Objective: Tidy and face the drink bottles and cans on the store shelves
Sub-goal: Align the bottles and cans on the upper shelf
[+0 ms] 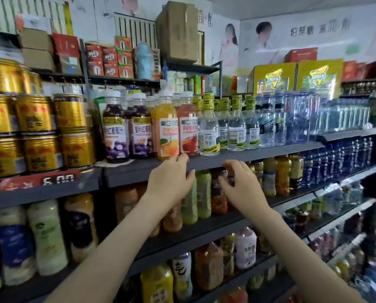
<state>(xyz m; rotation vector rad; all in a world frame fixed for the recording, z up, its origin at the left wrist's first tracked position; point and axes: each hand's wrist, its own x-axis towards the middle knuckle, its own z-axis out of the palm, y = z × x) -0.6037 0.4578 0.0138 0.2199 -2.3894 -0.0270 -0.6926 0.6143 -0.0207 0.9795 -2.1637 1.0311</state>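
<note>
Juice bottles stand in a row on the upper dark shelf (237, 156): two purple grape ones (116, 132), an orange one (165, 130) and a red one (188, 127). My left hand (171, 180) is raised in front of the shelf edge, its fingertips touching the base of the orange bottle. It holds nothing. My right hand (240, 182) hovers with loosely curled fingers in front of the bottles on the shelf below, near a dark red-labelled bottle (218, 191), holding nothing. Green bottles (202, 193) stand between my hands.
Gold cans (40, 132) are stacked two high at the left above a red price tag (40, 180). Clear water bottles (233, 125) and blue ones (335, 156) fill the right. Milky drink bottles (45, 235) sit lower left. Cartons (177, 31) top the shelving.
</note>
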